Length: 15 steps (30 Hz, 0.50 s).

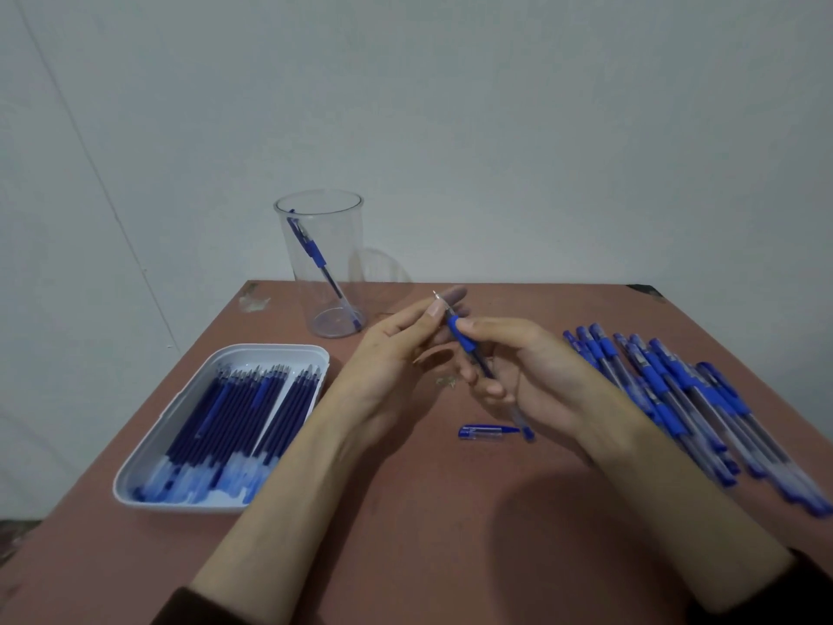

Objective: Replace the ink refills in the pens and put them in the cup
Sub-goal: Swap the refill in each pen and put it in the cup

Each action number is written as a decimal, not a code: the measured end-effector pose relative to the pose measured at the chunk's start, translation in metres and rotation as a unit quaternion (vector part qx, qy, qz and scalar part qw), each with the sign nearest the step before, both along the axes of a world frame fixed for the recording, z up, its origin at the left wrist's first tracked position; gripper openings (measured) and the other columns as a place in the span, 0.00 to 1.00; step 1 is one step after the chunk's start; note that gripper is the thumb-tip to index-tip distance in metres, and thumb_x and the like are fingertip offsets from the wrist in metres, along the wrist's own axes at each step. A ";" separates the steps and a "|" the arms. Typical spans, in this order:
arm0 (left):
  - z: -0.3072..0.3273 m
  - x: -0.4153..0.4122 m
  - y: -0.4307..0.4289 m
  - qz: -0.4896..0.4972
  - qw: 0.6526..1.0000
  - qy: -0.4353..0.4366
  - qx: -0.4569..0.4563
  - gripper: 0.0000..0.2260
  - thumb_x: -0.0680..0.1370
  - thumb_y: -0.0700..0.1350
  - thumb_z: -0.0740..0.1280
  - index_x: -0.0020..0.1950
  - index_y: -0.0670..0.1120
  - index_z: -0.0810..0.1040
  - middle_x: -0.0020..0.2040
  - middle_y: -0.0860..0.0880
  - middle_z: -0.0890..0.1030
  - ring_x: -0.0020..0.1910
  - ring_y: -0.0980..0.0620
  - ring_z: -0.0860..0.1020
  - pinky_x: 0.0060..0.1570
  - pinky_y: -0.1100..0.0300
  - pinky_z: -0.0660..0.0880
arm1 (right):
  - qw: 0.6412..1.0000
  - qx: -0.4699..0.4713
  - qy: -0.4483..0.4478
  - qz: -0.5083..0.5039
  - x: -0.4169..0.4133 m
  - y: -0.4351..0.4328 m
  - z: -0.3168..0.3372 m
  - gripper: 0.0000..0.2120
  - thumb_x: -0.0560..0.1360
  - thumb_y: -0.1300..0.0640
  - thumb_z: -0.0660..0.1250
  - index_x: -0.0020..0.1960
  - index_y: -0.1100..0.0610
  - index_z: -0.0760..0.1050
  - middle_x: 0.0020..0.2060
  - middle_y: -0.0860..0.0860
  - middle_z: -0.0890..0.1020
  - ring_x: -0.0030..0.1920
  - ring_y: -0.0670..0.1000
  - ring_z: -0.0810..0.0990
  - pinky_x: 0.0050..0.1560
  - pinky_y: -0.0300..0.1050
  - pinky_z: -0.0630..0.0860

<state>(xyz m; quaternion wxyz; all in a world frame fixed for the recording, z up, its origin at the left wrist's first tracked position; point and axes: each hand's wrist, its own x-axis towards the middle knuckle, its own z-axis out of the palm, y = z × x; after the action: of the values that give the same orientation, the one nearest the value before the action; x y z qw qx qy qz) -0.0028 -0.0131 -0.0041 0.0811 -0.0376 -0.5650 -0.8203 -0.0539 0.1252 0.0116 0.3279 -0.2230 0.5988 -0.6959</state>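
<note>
Head view: refills (243,412) fill the tray (279,349) at left; the cup (322,281) behind holds one pen. The left hand (396,349) pinches the tip of the held pen (464,342), and the right hand (527,367) grips its barrel. If the pinch slips during unscrewing, the tip could drop and roll near the cap (484,432) or the pile of pens (676,390).

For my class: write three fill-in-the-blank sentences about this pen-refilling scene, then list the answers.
1. The cup holds ___ pen.
2. The refills lie in a white ___.
3. The left hand and right hand both grip the held pen, while a loose ___ lies on the table.
Answers: one; tray; cap
</note>
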 end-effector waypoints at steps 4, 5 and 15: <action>-0.001 -0.001 -0.002 0.026 1.000 -0.001 0.014 0.08 0.77 0.42 0.62 0.51 0.42 0.79 0.31 0.55 0.78 0.35 0.61 0.78 0.49 0.64 0.73 | 1.000 0.001 0.021 -0.009 0.001 -0.005 -0.003 0.10 0.79 0.57 0.59 0.47 0.60 0.77 0.27 0.52 0.68 0.20 0.43 0.59 0.21 0.36 0.52; -0.001 -0.001 -0.002 0.036 0.999 0.000 0.016 0.08 0.78 0.42 0.62 0.51 0.41 0.78 0.29 0.56 0.78 0.32 0.61 0.77 0.50 0.63 0.71 | 0.999 0.000 0.041 -0.025 0.001 -0.006 -0.005 0.11 0.79 0.57 0.60 0.46 0.60 0.78 0.26 0.52 0.67 0.20 0.43 0.59 0.21 0.36 0.51; -0.003 -0.006 -0.002 0.070 0.992 0.000 0.101 0.15 0.68 0.45 0.70 0.53 0.44 0.75 0.49 0.46 0.84 0.45 0.50 0.82 0.52 0.56 0.79 | 0.934 0.076 0.316 -0.148 0.004 -0.013 -0.013 0.08 0.78 0.59 0.65 0.53 0.57 0.81 0.22 0.38 0.75 0.25 0.39 0.73 0.28 0.28 0.66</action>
<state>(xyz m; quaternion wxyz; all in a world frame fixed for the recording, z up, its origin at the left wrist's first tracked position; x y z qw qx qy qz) -0.0084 -0.0151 -0.0067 0.1412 0.0106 -0.4809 -0.8653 -0.0497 0.1121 -0.0017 0.0307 -0.3145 0.7488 -0.5826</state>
